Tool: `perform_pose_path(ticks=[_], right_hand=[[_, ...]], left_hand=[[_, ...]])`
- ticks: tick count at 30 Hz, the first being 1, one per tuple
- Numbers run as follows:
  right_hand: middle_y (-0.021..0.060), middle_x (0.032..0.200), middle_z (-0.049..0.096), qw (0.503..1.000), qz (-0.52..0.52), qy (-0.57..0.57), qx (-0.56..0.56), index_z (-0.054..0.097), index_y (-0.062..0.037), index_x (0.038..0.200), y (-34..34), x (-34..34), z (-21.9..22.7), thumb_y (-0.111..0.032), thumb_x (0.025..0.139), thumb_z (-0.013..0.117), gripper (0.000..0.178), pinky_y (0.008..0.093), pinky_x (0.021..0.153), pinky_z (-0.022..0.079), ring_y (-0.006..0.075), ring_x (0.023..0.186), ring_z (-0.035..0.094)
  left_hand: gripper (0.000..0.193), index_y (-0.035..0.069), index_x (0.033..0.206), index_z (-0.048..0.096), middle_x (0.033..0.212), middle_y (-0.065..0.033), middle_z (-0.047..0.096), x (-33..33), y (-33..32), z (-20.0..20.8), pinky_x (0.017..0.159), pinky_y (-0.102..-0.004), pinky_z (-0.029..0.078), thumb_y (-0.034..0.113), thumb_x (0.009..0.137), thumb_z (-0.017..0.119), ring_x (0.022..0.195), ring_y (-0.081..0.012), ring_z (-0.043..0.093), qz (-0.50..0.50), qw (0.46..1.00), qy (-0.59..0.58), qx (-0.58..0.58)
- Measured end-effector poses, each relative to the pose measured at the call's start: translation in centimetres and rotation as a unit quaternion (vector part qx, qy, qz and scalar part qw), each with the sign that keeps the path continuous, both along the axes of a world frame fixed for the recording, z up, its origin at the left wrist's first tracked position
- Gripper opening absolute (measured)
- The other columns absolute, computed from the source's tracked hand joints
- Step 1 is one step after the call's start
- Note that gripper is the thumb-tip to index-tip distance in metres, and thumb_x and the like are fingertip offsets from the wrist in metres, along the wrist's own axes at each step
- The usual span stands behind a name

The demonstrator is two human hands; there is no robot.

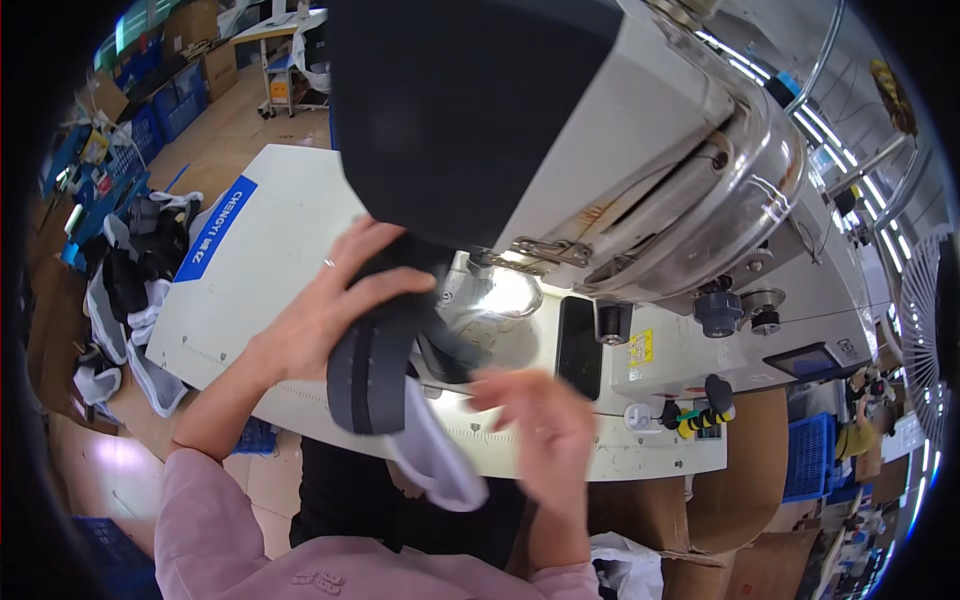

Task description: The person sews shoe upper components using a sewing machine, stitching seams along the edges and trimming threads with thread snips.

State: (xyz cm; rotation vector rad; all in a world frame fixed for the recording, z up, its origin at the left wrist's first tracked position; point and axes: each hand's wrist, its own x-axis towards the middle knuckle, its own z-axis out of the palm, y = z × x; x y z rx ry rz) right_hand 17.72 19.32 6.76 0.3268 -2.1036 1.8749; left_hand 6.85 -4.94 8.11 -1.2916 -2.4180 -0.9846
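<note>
My left hand [318, 308] grips a dark grey sewn fabric piece [367, 375] with a white lining, its thumb and fingers on the upper part. The piece hangs over the front edge of the white sewing table [290, 205], and its white end droops toward my lap. My right hand [548, 425], smeared by motion, is just right of the fabric. Whether its fingers hold the fabric is unclear. Beyond my hands stands a large sewing machine [650, 190], its lamp lighting the needle area [505, 295]. The dark machine head hides the tips of some left fingers.
A black phone [579, 350] lies on the table beside the machine. Black and white fabric pieces [130, 290] are heaped at the left. Yellow-and-black handled tools [705, 421] sit at the table's right. An open cardboard box [740, 475] stands below, near a blue crate [810, 455].
</note>
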Motion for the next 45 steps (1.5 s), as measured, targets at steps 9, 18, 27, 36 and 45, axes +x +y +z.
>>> perform_pose_path(ticks=[9,18,27,36,45], right_hand=[[0.0092,0.095,0.068,0.987,-0.070,-0.060,0.131,0.067,-0.0046,0.096,9.2,-12.6,-7.0,-0.007,0.089,0.058,0.012,0.0374,0.086,0.054,0.0215,0.090,0.065],[0.0114,0.104,0.065,0.962,-0.133,-0.186,-0.151,0.067,-0.0041,0.099,5.3,-11.2,-3.6,-0.010,0.088,0.060,0.015,0.0409,0.092,0.051,0.0236,0.100,0.062],[0.0151,0.118,0.058,0.946,-0.255,-0.189,0.064,0.067,-0.0032,0.102,3.3,-6.9,-7.8,-0.013,0.083,0.065,0.022,0.0453,0.094,0.046,0.0297,0.108,0.057],[0.0084,0.070,0.067,0.878,-0.353,0.132,0.295,0.062,0.0029,0.075,4.5,-7.4,-8.0,-0.004,0.088,0.063,0.015,0.0332,0.061,0.048,0.0223,0.064,0.064],[0.0141,0.084,0.063,0.959,-0.208,0.110,0.157,0.064,0.0014,0.109,2.3,-5.0,-4.7,0.008,0.071,0.057,0.040,0.0306,0.068,0.049,0.0264,0.071,0.063]], left_hand=[[0.037,0.020,0.118,0.068,0.129,-0.0113,0.058,-11.9,-1.0,-6.1,0.103,-0.0383,0.043,0.017,0.081,0.069,0.119,-0.0301,0.055,0.033,0.998,0.051,-0.001],[0.028,0.012,0.116,0.069,0.119,-0.0099,0.065,-13.1,3.5,-8.3,0.097,-0.0370,0.046,0.016,0.088,0.065,0.110,-0.0265,0.060,0.031,0.999,-0.035,0.019],[0.037,0.004,0.114,0.065,0.095,-0.0112,0.061,-5.5,6.0,-11.6,0.071,-0.0408,0.051,0.012,0.078,0.067,0.086,-0.0277,0.063,0.003,0.966,0.246,0.079],[0.037,0.006,0.108,0.066,0.101,-0.0094,0.066,-5.6,6.6,-9.6,0.078,-0.0278,0.049,0.006,0.071,0.070,0.089,-0.0243,0.065,-0.010,0.971,0.225,0.081],[0.044,-0.003,0.117,0.061,0.097,-0.0149,0.065,-6.1,6.8,-7.5,0.055,-0.0296,0.050,0.009,0.076,0.072,0.070,-0.0232,0.063,-0.090,0.942,0.266,0.183]])
